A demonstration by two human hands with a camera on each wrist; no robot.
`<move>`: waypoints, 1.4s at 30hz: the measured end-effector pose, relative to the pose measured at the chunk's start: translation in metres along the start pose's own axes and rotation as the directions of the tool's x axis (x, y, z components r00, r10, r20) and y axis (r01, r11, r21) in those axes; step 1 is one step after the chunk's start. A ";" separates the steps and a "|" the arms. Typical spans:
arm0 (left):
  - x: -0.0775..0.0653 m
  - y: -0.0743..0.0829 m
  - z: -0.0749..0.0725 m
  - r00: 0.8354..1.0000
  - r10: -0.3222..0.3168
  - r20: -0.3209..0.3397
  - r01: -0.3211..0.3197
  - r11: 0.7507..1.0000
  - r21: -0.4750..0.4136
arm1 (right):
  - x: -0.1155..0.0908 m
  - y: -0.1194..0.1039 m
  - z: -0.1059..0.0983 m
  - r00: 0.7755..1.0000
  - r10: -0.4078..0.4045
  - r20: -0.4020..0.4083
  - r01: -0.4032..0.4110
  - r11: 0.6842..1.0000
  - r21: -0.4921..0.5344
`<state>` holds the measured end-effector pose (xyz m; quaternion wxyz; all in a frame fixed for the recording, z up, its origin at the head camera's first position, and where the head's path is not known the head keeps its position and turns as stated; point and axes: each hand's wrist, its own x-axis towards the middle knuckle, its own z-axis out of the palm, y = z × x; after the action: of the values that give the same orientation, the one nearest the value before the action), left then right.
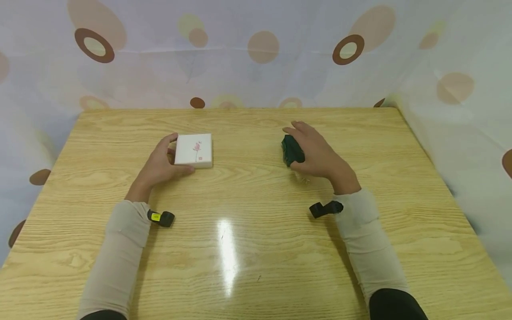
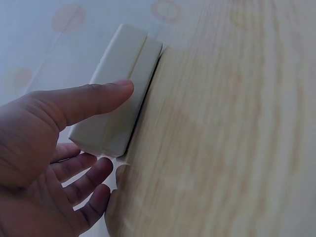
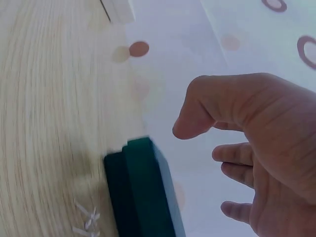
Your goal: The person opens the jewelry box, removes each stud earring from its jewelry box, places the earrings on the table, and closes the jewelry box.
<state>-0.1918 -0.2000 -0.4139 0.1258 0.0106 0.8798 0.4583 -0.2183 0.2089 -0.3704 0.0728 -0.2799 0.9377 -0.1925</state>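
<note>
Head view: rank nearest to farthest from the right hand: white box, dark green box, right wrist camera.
1. Dark green box: immediately left, partly covered.
2. Right wrist camera: below in frame.
3. White box: well across to the left.

White box [image 1: 186,149]: bore a pink flower print [image 1: 197,146] and a small square mark [image 1: 200,158], illegible.
Yellow label [image 1: 155,217]: stood on the black device [image 1: 167,218] at the left wrist; its marking was too small to read.
Readable text: none was found.

Lt wood-grain table [image 1: 256,200] w/ glare streak [image 1: 228,258], pale backdrop [image 1: 224,73] behind w/ brn & beige spots [image 1: 263,46].
</note>
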 end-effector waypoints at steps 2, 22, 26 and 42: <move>-0.001 0.000 0.001 1.000 0.001 0.001 -0.001 1.000 -0.007 | 0.000 -0.005 0.000 1.000 -0.011 0.005 0.011 1.000 -0.007; -0.011 0.016 0.045 0.999 0.044 0.013 -0.044 0.998 0.036 | 0.022 -0.050 0.027 0.992 -0.116 0.055 0.111 0.990 0.088; -0.027 0.019 0.064 0.999 0.030 0.014 -0.030 1.000 0.011 | 0.014 -0.062 0.042 0.989 -0.136 0.056 0.131 0.988 0.078; -0.062 0.054 0.105 0.990 0.138 0.035 -0.140 0.988 0.062 | -0.015 -0.081 0.056 0.984 -0.163 0.070 0.157 0.984 0.090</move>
<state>-0.1131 -0.0921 -0.4145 0.1067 0.0833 0.8892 0.4371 -0.1516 0.1371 -0.3883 0.1049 -0.3583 0.8998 -0.2260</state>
